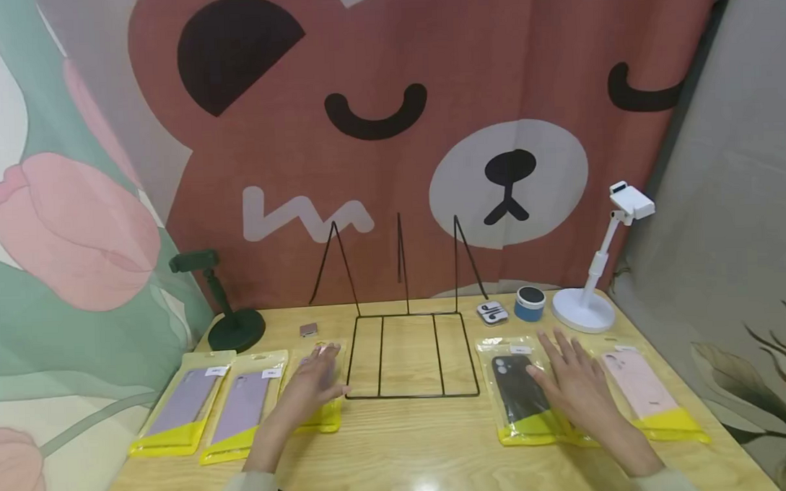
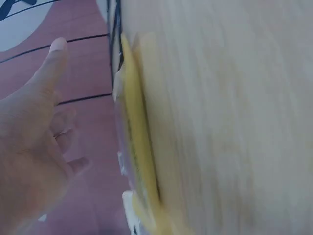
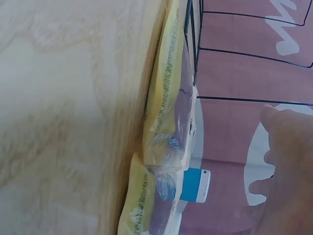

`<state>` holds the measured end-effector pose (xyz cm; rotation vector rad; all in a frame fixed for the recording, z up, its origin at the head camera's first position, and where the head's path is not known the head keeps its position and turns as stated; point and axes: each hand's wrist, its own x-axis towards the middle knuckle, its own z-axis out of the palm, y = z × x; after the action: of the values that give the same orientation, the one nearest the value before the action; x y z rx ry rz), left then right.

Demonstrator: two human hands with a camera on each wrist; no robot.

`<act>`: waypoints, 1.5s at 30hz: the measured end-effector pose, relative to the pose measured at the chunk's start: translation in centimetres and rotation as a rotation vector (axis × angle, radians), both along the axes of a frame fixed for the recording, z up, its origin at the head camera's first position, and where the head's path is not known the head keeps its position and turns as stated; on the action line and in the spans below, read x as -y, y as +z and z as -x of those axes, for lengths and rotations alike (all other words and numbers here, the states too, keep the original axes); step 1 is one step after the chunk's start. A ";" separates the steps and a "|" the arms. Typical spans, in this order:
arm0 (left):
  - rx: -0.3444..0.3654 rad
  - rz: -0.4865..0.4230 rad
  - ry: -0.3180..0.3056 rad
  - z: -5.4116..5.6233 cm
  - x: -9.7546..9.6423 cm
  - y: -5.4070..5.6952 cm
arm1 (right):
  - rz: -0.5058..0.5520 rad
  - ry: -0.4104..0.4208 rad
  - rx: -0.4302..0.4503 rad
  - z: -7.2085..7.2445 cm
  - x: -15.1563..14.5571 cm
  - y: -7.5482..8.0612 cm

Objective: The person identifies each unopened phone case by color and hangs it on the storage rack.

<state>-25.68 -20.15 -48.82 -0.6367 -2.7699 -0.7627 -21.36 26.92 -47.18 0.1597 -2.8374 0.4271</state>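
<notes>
My left hand (image 1: pixel 312 382) hovers with spread fingers above a yellow-edged pouch (image 1: pixel 324 420) holding a purple phone case, which it partly hides. To its left lie two more such pouches, each with a purple phone case (image 1: pixel 241 406) inside. My right hand (image 1: pixel 576 383), fingers also spread, is over a pouch it mostly covers, between a pouch with a black phone case (image 1: pixel 520 387) and one with a pink phone case (image 1: pixel 640 383). Both wrist views show bare fingers raised off the pouches, with nothing in the left hand (image 2: pixel 34 142) or the right hand (image 3: pixel 291 161).
A black wire rack (image 1: pixel 411 397) stands in the middle. Behind the pouches are a dark phone stand (image 1: pixel 236 330), a small brownish square item (image 1: pixel 308 329), a clear case of earphones (image 1: pixel 492 313), a blue-and-white round container (image 1: pixel 529 304) and a white phone stand (image 1: pixel 584 311).
</notes>
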 end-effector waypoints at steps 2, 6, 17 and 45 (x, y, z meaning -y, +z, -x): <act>0.027 -0.001 -0.019 0.4 -0.3 -0.4 | -0.002 0.006 -0.004 0.1 0.0 -0.1; 0.090 0.016 -0.031 1.2 -0.7 -0.9 | -0.034 0.006 0.011 0.1 0.5 -0.4; 0.196 0.091 0.004 1.9 -0.9 -1.7 | -0.079 -0.078 0.217 0.8 3.2 -2.2; 0.294 0.020 0.026 2.9 -1.1 -2.4 | 0.101 -0.116 0.322 1.3 3.7 -1.0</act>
<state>-28.60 -19.06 -51.19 -0.5285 -3.0468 -0.8894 -22.64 23.24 -48.22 -0.1038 -3.1071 0.6184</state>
